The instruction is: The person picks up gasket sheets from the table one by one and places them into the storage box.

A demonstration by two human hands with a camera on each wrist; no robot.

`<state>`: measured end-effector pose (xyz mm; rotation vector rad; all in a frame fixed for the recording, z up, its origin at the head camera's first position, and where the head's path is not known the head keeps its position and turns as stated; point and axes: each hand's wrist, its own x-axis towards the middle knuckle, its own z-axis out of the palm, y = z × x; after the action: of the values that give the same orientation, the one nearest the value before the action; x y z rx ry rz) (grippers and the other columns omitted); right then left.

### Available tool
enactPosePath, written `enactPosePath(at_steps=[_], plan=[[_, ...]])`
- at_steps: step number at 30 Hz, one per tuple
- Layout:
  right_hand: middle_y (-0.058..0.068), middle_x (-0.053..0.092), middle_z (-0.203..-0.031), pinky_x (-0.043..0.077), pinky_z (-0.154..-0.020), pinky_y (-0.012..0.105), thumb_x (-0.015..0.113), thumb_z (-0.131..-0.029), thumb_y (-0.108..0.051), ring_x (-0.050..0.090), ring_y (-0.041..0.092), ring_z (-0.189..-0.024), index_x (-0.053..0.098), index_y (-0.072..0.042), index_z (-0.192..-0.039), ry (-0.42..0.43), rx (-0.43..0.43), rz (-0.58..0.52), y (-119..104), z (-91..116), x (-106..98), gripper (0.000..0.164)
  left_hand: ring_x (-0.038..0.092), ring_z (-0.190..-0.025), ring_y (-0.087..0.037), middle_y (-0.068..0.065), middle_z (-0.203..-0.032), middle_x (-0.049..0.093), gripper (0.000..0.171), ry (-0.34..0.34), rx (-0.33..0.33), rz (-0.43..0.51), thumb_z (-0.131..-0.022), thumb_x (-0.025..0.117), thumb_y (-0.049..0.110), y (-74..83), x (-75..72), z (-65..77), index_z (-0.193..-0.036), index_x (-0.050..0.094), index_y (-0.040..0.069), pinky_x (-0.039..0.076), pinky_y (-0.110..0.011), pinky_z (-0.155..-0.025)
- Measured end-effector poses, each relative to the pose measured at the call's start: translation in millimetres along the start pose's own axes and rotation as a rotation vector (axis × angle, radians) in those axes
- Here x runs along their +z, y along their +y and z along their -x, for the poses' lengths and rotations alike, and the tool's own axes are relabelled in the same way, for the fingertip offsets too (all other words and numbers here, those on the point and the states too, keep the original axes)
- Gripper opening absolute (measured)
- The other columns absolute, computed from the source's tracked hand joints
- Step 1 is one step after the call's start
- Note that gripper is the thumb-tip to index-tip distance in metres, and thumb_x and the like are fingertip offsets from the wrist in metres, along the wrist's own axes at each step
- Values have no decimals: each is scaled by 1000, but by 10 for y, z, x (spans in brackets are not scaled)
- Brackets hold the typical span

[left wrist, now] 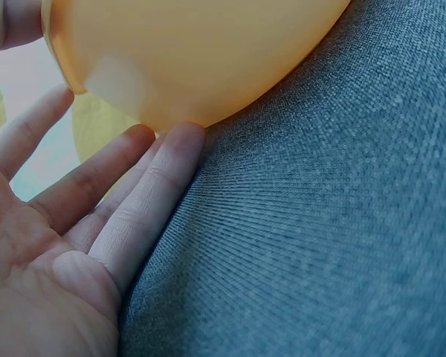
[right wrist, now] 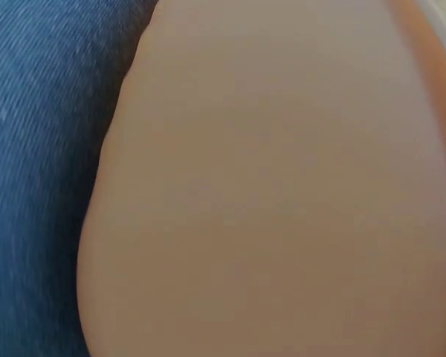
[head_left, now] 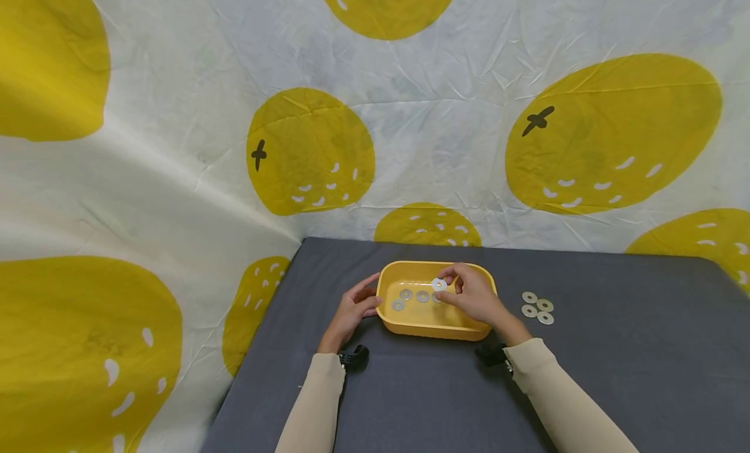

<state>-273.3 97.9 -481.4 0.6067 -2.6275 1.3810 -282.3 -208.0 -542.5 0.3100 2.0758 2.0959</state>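
My right hand (head_left: 472,297) pinches a round metal washer (head_left: 439,284) between thumb and fingers, above the inside of a yellow rectangular tub (head_left: 433,332). Several flat washers lie on the tub's floor, one of them a grey washer (head_left: 422,297); another is partly covered by the right thumb. At the tub's left end is my left hand (head_left: 350,314). In the left wrist view, fairly straight fingers (left wrist: 145,212) touch the tub's outer wall (left wrist: 201,59), with the thumb by its rim. Only the tub's wall (right wrist: 267,186) fills the right wrist view, hiding the right hand there.
Several more washers (head_left: 537,308) lie in a cluster on the dark grey tabletop (head_left: 633,349), right of the tub. A white cloth (head_left: 433,140) with yellow fruit shapes hangs behind and to the left. Dark bands with cameras (head_left: 354,356) sit on the wrists.
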Motion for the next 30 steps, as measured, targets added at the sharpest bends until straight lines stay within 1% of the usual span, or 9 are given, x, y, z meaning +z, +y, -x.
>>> enactPosePath(at_steps=[6, 12, 16, 22, 25, 30], plan=[[14, 61, -96, 38, -60, 24, 83, -85, -11, 45, 18, -67, 68, -4, -111, -25, 18, -37, -44, -41, 89, 31, 62, -125, -39, -21, -142, 60, 60, 11, -17, 1, -96, 70, 15, 18, 6, -1, -151, 51, 28, 62, -32, -88], [11, 59, -95, 39, -61, 25, 83, -84, -10, 45, 19, -68, 67, -5, -111, -47, 36, -47, -43, -79, 184, 31, 62, -125, -39, -22, -143, 58, 61, 10, -17, -3, -96, 70, 14, 29, 7, 4, -152, 50, 27, 62, -34, -89], [11, 58, -95, 39, -63, 25, 83, -85, -11, 46, 18, -69, 66, -6, -110, -62, 46, -34, -29, -111, 240, 31, 64, -124, -37, -21, -142, 59, 60, 10, -17, 2, -96, 70, 15, 31, 12, 1, -151, 51, 28, 62, -33, -89], [13, 57, -93, 39, -61, 24, 83, -84, -10, 45, 16, -67, 66, -4, -108, -99, 41, -35, -3, -167, 304, 29, 66, -121, -32, -22, -142, 59, 61, 3, -10, 5, -97, 68, 13, 4, 8, -14, -153, 49, 24, 62, -33, -89], [14, 57, -92, 39, -61, 24, 83, -84, -8, 45, 17, -67, 66, -3, -108, -112, 40, -46, -12, -190, 319, 29, 65, -122, -32, -22, -143, 59, 61, 1, -12, 4, -97, 68, 13, -1, 2, -20, -153, 49, 24, 61, -33, -90], [14, 57, -91, 39, -61, 25, 83, -85, -7, 45, 18, -67, 66, -4, -107, -134, 49, -54, -31, -234, 358, 28, 63, -125, -36, -22, -144, 58, 60, -1, -14, 7, -97, 69, 13, 4, -11, -23, -153, 50, 26, 61, -33, -90]])
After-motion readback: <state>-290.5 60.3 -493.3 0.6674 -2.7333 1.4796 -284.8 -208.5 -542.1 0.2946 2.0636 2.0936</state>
